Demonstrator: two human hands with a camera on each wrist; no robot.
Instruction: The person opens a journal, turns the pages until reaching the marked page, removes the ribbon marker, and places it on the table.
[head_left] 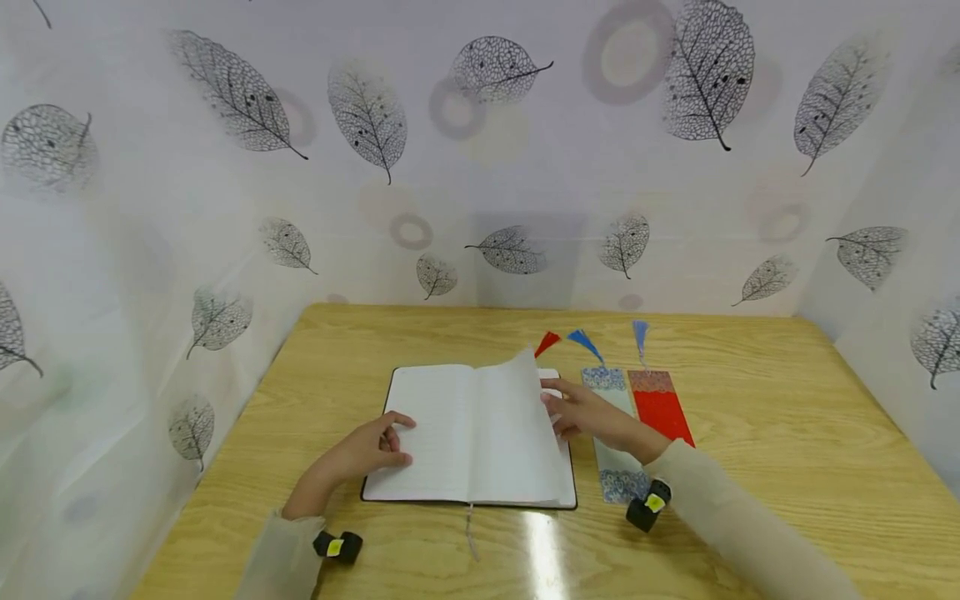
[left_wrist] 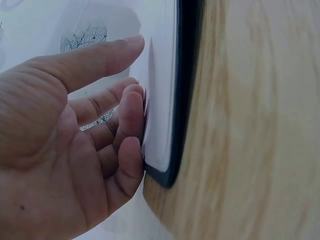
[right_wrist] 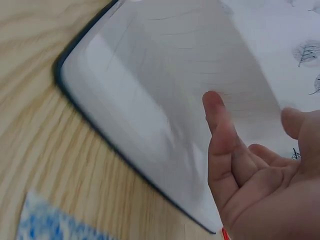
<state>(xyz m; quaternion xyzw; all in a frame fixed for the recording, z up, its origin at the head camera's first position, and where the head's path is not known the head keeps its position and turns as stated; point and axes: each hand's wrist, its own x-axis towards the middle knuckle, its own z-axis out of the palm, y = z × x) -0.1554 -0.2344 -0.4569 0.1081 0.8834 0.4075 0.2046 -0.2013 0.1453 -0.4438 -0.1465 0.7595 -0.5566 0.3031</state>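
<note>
A notebook (head_left: 435,433) with a dark cover lies open on the wooden table, its pages pale and lined. My left hand (head_left: 372,443) rests at the outer edge of the left page, fingers loosely bent and holding nothing. On the other side, a single page (head_left: 517,433) stands raised and curved off the right half. My right hand (head_left: 588,414) is at that page's outer edge; in the right wrist view its fingers (right_wrist: 215,107) touch the underside, with the thumb (right_wrist: 294,122) apart from them. A red tassel (head_left: 547,342) shows behind the notebook; whatever it hangs from is hidden.
Right of the notebook lie a pale bookmark with blue patterned ends (head_left: 603,380) and a red bookmark (head_left: 663,412), partly under the right forearm. Their tassels point to the back. A thin ribbon (head_left: 470,533) trails from the notebook's front edge. Leaf-patterned sheeting (head_left: 525,192) surrounds the table.
</note>
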